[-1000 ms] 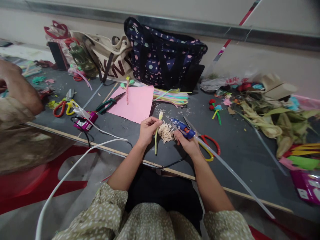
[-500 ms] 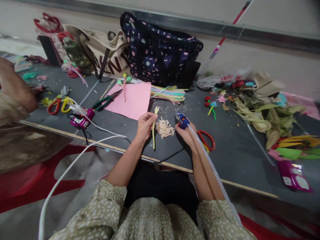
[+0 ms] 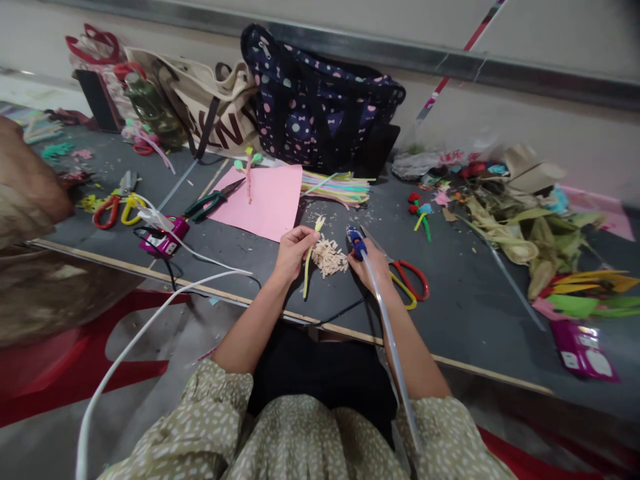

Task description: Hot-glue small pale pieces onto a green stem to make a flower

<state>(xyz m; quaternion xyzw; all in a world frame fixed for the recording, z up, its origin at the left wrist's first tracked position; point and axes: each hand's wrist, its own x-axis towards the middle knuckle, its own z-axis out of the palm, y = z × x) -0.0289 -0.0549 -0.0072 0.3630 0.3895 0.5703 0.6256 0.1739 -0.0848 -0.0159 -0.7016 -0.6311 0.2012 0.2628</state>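
Observation:
My left hand (image 3: 295, 251) is closed, its thumb and fingers pinching a yellow pipe cleaner (image 3: 307, 275). Small pale pieces sit at the pipe cleaner's top, just above my fingertips. In my right hand (image 3: 371, 267) is a blue hot glue gun (image 3: 355, 241), its nozzle end pointing away from me. A long translucent glue stick (image 3: 387, 320) runs from its back over my forearm. Between both hands lies a heap of small cream-coloured pieces (image 3: 330, 257). Scissors with red and yellow handles (image 3: 411, 280) rest just right of my right hand.
Pink paper (image 3: 273, 213) lies ahead, with green-handled pliers (image 3: 213, 202) on its left edge. Behind are a bundle of pipe cleaners (image 3: 345, 189) and a dark patterned bag (image 3: 320, 100). A white cable (image 3: 150, 327) crosses the left side. Another person's arm (image 3: 30, 180) is at far left.
My right hand and the glue gun have shifted slightly left, and the gun has turned; the glue stick now hangs steeper. More of the scissors shows. My left hand has barely moved.

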